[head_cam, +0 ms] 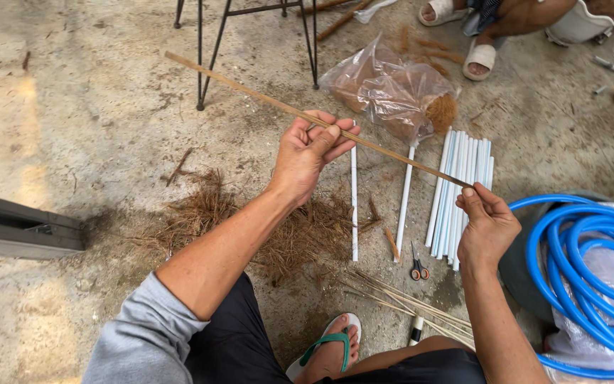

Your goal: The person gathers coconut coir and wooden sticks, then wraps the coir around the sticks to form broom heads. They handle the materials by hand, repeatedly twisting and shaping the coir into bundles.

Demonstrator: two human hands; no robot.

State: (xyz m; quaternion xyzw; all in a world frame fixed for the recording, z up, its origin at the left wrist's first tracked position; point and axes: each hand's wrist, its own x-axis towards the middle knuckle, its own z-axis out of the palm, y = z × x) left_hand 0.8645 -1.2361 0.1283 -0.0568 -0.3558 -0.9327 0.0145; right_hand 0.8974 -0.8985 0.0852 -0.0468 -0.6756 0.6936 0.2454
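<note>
- Nearest: green-strapped white sandal (328,346) on own foot, thin pale splints (399,299) fanned on the concrete beside it
- Right hand (487,227) pinching the near tip of a long thin brown stick (250,92), fingers closed narrow on it
- Left hand (308,153) wrapped around the stick's middle, thumb on top, apparently to steady it level above the floor
- Below: loose brown fibre pile (250,227), small orange-handled scissors (419,270), bundle of white plastic tubes (463,185)
- Far: clear plastic bag (392,92) holding brown fibre; coiled blue hose (591,270) at right

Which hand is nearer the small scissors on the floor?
Right. The right hand pinches the stick's end just above and right of the scissors; the left hand grips the stick farther up-left.
</note>
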